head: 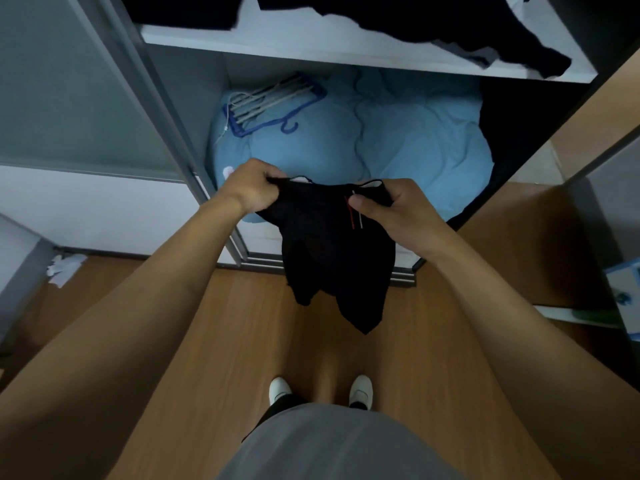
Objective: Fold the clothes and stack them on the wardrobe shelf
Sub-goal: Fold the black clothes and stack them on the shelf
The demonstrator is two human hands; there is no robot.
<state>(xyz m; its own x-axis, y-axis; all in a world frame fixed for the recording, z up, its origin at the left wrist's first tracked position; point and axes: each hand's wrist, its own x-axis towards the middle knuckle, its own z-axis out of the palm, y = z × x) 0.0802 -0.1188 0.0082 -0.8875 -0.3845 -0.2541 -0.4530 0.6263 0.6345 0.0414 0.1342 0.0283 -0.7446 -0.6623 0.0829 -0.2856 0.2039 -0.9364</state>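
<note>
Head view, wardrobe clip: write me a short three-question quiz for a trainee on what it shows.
1. True or false: the black garment hangs held by both the left hand and the right hand.
2. The blue hangers lie on: A a chair; B the light blue bedding; C a suitcase.
3. What colour are the clothes lying on the white shelf?
Key: 1 true; 2 B; 3 black.
</note>
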